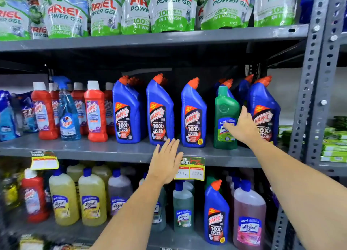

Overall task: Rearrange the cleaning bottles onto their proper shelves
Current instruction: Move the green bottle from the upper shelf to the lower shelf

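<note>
A green Lizol bottle [224, 107] stands among blue Harpic bottles [159, 110] on the middle shelf [93, 148]. My right hand [241, 124] reaches to it, fingers spread across its label and right side, not closed around it. My left hand [165, 163] hovers open in front of the middle shelf's edge, holding nothing. On the lower shelf a blue Harpic bottle [216, 214] stands among Lizol bottles: yellow [92, 197], green [183, 210] and pink [248, 216]. A red Harpic bottle [34, 197] stands at the lower left.
Red Harpic bottles [95, 112] and a blue Colin spray [68, 110] fill the middle shelf's left. Ariel pouches [171, 9] line the top shelf. A grey perforated upright [315, 80] bounds the right side. Price tags [190, 169] hang on the shelf edge.
</note>
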`<state>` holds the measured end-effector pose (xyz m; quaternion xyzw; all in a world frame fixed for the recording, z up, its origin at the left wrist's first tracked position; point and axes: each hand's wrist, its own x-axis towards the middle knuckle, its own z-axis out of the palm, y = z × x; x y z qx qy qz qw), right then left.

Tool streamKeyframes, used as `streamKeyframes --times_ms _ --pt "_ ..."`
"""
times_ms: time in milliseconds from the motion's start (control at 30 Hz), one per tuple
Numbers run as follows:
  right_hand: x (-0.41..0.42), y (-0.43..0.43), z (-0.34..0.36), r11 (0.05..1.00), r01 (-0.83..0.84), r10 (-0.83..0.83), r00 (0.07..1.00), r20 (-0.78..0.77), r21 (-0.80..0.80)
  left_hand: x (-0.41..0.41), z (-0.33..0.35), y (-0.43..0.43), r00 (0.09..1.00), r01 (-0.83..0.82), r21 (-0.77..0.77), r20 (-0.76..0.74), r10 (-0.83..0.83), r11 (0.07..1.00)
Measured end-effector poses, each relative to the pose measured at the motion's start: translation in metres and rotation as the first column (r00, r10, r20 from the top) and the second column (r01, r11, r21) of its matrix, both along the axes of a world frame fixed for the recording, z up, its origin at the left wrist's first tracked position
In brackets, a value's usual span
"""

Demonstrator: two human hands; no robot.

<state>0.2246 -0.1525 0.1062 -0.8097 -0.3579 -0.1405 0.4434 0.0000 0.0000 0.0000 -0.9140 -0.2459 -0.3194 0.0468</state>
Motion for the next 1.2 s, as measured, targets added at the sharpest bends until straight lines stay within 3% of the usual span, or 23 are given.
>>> streamKeyframes --times_ms 133,300,433,633,767,833,933,1033,1200 --pt "0.011 0.008 -0.004 0.982 -0.132 0.155 0.969 -0.191 0.132 0.0 -0.009 0.003 0.999 -0.023 0.045 0.036 0.021 0.999" --pt "0.018 0.013 -0.01 0.97 -0.11 0.161 0.96 -0.231 0.218 0.003 -0.014 0.002 0.993 -0.027 0.093 0.118 0.016 0.995" --pt "0.02 0.013 -0.013 0.985 -0.046 0.074 0.984 -0.164 0.168 0.004 -0.016 0.002 0.993 -0.026 0.099 0.121 0.014 0.995" --pt "0.003 -0.006 -0.028 0.943 -0.077 0.093 0.995 -0.034 0.325 0.002 -0.015 0.004 0.997 -0.03 0.13 0.074 0.021 0.991" --pt "-0.019 -0.031 -0.036 0.851 -0.168 0.196 0.981 -0.003 0.498 -0.001 -0.018 0.002 0.996 -0.027 0.183 0.087 0.011 0.983" --pt "-0.033 -0.046 -0.04 0.796 -0.178 0.217 0.976 0.001 0.579 -0.004 -0.029 -0.005 0.988 -0.056 0.218 0.153 0.023 0.974" --pt "-0.057 -0.068 -0.061 0.719 -0.239 0.315 0.949 0.0 0.653 -0.011 -0.064 -0.018 0.958 -0.082 0.144 0.283 0.039 0.986" --pt "-0.08 -0.08 -0.104 0.698 -0.287 0.42 0.906 -0.05 0.656 -0.017 -0.113 -0.022 0.977 -0.048 0.112 0.211 0.023 0.993" --pt "-0.109 -0.061 -0.22 0.782 -0.244 0.462 0.844 -0.272 0.573 -0.035 -0.201 -0.009 0.996 -0.017 -0.076 -0.09 0.01 0.997"
